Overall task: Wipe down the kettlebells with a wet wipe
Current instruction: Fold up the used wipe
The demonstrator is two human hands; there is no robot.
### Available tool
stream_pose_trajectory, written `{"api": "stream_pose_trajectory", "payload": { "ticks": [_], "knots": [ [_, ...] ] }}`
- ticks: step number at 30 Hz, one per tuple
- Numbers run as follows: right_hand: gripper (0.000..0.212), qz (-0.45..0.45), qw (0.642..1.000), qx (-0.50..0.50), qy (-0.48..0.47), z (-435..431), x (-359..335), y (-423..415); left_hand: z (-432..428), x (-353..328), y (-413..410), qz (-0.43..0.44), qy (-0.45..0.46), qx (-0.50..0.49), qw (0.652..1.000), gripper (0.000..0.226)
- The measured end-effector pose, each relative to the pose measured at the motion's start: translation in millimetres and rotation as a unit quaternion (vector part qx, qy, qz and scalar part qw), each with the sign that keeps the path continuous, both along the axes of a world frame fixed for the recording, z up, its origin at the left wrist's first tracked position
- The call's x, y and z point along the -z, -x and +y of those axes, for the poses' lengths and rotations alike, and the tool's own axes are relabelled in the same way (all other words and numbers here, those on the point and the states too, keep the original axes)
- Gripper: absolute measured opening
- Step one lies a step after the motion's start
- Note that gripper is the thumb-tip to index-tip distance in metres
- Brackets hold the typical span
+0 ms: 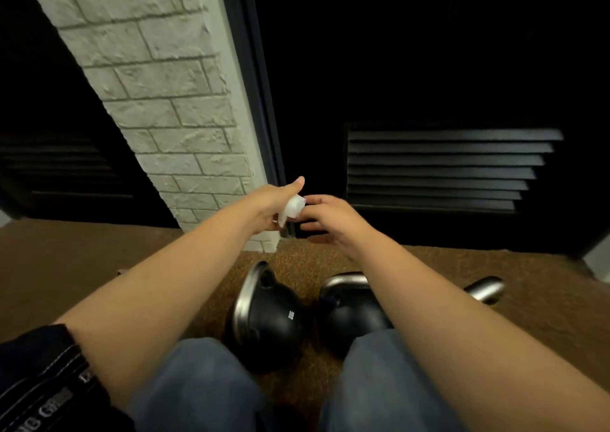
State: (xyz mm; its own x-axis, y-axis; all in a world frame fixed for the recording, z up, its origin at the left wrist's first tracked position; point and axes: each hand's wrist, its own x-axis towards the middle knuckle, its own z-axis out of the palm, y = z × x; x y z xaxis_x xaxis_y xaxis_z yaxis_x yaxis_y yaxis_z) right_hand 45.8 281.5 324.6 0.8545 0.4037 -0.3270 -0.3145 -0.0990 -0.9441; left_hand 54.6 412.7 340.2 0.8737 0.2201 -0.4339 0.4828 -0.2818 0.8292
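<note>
Across the back of the view stands a black door (429, 68) with a louvred vent (445, 170) in its lower part. A white brick pillar (158, 84) runs diagonally beside it on the left. A brown speckled floor (544, 306) extends below both.

Two knees in blue jeans (198, 385) occupy the lower edge. Between them, on the floor, sit two black kettlebells with steel handles: the left kettlebell (270, 322) and the right kettlebell (346, 316), just beside each other. A third steel handle (485, 288) shows further right, its body hidden by the forearm.

Both bare forearms reach forward above the kettlebells. The left hand (270, 207) has its grip clamped on a crumpled white wet wipe (292, 208), thumb raised. The right hand (330, 217) meets the wipe with its fingertips (308, 198); whether its grip pinches the wipe cannot be told. The wipe is held in the air, well apart from the kettlebells.
</note>
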Motion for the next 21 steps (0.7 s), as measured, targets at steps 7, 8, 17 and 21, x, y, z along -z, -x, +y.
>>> {"api": "stream_pose_trajectory", "payload": {
  "ticks": [7, 8, 17, 21],
  "knots": [
    [0.024, 0.043, 0.984, 0.09, -0.149, -29, -17, 12, -44, -27, 12, -0.047, 0.06, 0.039, 0.996, 0.051],
    [0.025, 0.045, 0.982, 0.096, -0.155, -33, -19, 12, -51, -31, 14, -0.06, 0.073, 0.045, 0.995, 0.047],
    [0.021, 0.029, 0.96, 0.14, -0.24, -67, -37, 17, -76, -48, 30, -0.184, 0.008, 0.108, 0.977, 0.043],
    [0.021, 0.015, 0.951, 0.187, -0.244, -76, -41, 17, -73, -49, 33, -0.201, 0.045, 0.08, 0.975, 0.04]
  ]
}}
